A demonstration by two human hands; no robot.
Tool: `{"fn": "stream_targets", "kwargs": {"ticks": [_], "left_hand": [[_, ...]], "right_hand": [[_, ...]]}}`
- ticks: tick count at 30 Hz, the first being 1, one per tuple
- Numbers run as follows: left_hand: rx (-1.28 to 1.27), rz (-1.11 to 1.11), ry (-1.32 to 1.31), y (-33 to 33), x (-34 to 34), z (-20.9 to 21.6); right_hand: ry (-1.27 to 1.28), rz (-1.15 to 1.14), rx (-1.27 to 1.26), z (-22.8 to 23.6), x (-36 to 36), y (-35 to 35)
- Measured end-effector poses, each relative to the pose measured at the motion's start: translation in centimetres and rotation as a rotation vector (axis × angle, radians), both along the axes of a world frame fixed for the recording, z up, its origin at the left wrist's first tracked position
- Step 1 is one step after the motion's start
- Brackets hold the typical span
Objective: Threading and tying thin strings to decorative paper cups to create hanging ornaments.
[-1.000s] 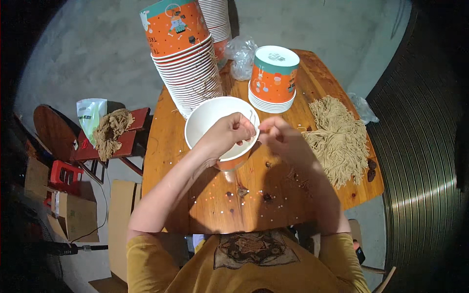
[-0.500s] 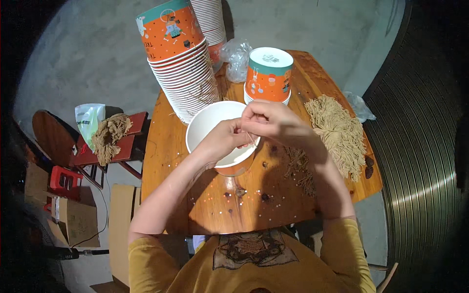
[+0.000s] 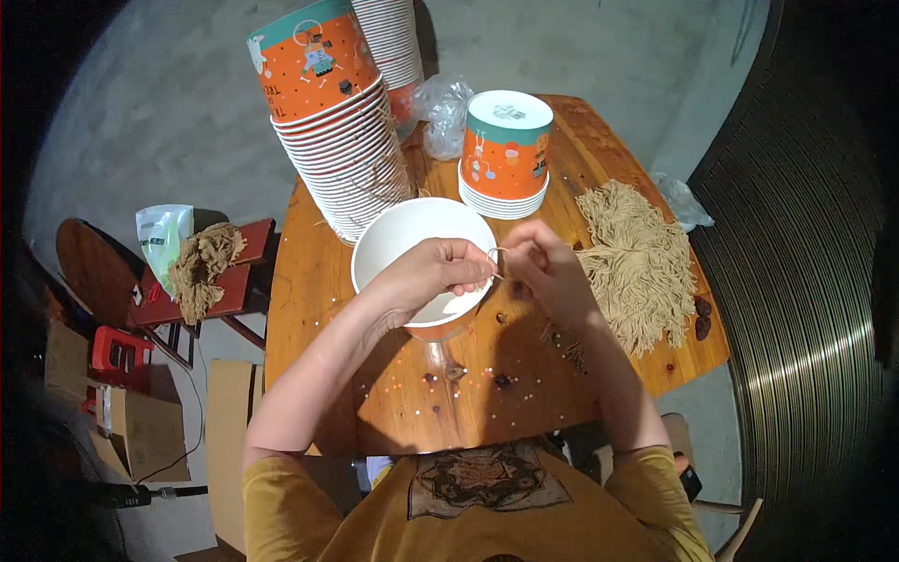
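1. Head view: the white-lined bucket [image 3: 382, 248] sits open end up on the surface [image 3: 459, 407], 1 thin cord [image 3: 496, 250] at its right rim.
2. Of the hands, the left hand [image 3: 438, 269] pinches the cord; the right hand [image 3: 551, 270] curls beside it, grip unclear.
3. The bucket seems light, dentable: take its rim. The cord looks limp: pinch near its end.

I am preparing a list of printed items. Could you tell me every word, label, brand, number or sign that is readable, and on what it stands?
Tall tub stack: dark letters, not copied here.
Short tub stack: base mark, too small to read.
White-green bag: dark lettering, too blurred.
Front tub: none visible.
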State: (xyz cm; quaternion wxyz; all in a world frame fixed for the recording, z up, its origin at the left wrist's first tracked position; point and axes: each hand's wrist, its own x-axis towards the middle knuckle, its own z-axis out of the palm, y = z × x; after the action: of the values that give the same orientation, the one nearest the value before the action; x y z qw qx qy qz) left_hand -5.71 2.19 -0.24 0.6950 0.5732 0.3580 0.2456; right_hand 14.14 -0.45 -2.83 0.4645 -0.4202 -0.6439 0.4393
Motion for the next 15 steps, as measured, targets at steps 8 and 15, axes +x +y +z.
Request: {"fn": "stream_targets", "kwargs": {"ticks": [8,15], "left_hand": [[-0.028,0.073,0.01,-0.3,0.3,0.6],[-0.022,0.076,0.011,-0.5,0.2,0.5]], "right_hand": [[-0.294,-0.271,0.497,-1.2,-1.0,-2.1],[-0.154,-0.224,0.305,-0.6,-1.9,-2.7]]}}
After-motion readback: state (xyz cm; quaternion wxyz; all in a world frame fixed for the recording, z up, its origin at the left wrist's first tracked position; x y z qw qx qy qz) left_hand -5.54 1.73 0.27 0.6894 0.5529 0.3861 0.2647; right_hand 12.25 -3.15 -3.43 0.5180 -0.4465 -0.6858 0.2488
